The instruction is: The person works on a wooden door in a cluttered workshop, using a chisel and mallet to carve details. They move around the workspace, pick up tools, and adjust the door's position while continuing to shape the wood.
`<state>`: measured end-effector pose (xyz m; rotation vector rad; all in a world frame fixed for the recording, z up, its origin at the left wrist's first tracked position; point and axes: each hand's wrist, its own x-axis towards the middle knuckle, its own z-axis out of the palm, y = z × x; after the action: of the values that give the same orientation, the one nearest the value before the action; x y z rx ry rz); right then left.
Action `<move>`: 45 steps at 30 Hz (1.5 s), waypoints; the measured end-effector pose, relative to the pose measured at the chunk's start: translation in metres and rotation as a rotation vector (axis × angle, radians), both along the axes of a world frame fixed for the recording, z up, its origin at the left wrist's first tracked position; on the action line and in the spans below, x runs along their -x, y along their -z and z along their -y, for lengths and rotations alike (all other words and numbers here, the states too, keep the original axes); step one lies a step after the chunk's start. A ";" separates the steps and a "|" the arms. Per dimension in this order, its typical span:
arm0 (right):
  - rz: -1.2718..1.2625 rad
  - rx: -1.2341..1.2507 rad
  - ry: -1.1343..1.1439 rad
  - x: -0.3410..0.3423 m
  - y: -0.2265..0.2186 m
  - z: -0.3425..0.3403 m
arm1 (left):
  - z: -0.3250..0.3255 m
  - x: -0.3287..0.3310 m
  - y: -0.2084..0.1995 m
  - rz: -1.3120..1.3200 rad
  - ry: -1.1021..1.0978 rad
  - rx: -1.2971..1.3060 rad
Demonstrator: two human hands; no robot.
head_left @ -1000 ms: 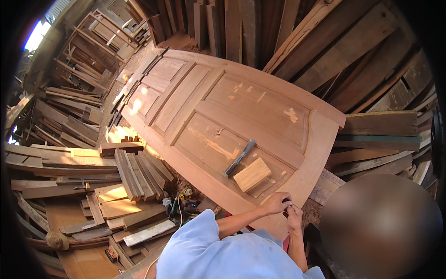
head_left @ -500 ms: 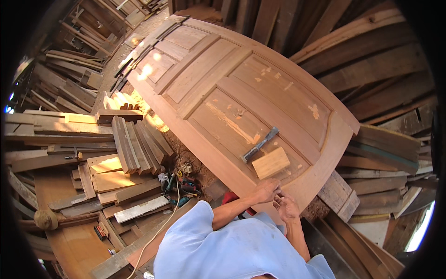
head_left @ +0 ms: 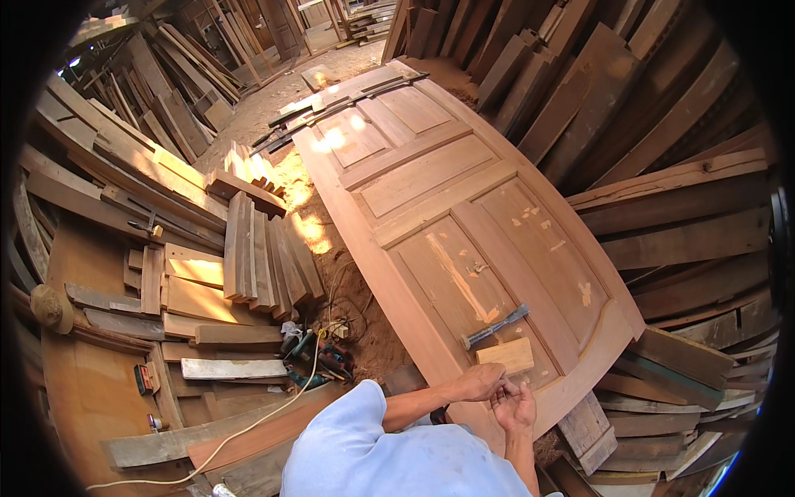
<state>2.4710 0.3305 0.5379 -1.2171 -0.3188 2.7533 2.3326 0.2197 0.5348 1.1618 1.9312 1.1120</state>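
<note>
My left hand (head_left: 480, 383) and my right hand (head_left: 514, 406) meet over the near end of a panelled wooden door (head_left: 546, 308). The left fingers are pinched together close to the right fingertips. My right hand is turned palm up with its fingers curled in; anything between the fingers is too small to make out. Just beyond the hands a pale wood block (head_left: 507, 354) rests on the door. Beside it lies a blue-grey, chisel-like metal tool (head_left: 495, 326). Light filler-like patches (head_left: 457, 277) mark the door panels.
Dark bars (head_left: 348, 103) lie across the door's far end. To the left are stacked wood pieces (head_left: 248, 257), power tools (head_left: 333, 361) and a pale cord (head_left: 240, 432) on the ground. Leaning planks (head_left: 571, 116) and piled boards (head_left: 679, 240) crowd the right side.
The view has tilted up and turned, so the door sits lower and further right in it. My hands stay together near the block, the right palm now turned more upward.
</note>
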 end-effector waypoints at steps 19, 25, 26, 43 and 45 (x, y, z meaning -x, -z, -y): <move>-0.005 -0.016 0.030 0.014 0.017 0.037 | 0.058 0.014 0.005 0.074 -0.047 0.019; 0.058 -0.361 -0.247 0.006 0.006 0.037 | 0.058 -0.010 0.035 0.157 -0.267 -0.139; 0.070 -0.425 -0.281 0.008 -0.003 0.039 | 0.058 -0.013 0.021 0.319 -0.342 -0.053; -0.468 -1.941 -1.092 0.044 -0.016 0.078 | 0.128 -0.042 0.038 1.298 -0.904 -0.423; -0.442 -1.778 -1.130 0.050 -0.023 0.083 | 0.133 -0.039 0.031 1.290 -0.912 -0.492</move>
<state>2.4212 0.2478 0.5605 0.2122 -2.9359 1.5033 2.3720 0.0870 0.5036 -0.4452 1.0393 2.1181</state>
